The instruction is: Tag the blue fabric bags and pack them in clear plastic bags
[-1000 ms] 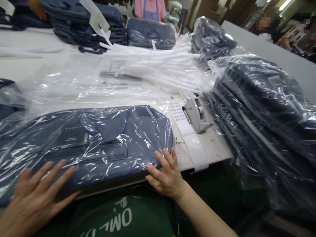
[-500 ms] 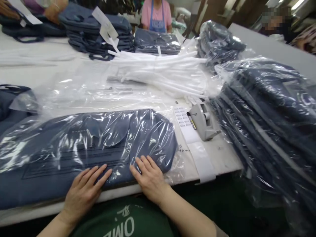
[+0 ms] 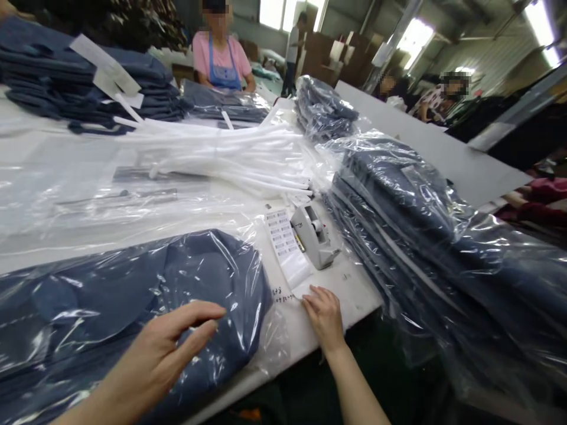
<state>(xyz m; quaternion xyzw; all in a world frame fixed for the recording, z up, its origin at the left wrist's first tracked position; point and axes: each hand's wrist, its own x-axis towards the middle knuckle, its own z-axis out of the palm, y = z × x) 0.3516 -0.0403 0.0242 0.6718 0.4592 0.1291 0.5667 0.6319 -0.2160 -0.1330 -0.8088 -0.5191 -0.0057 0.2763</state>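
One clear-wrapped blue bag (image 3: pixel 199 271) lies nr-left on table (image 3: pixel 361 301), long axis approx L–R, rounded end pointing R. Label sheet (image 3: pixel 281 236) beside it: print too small to read. L hand (image 3: pixel 172 345) over bag, thumb/index narrowly apart; R hand (image 3: pixel 326 316) reaches fwd, fingers bunched at sheet's nr end, can't tell if gripping.

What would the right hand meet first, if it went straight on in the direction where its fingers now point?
Probably the label sheet; its near end lies at the right hand, though depth and contact are unclear.
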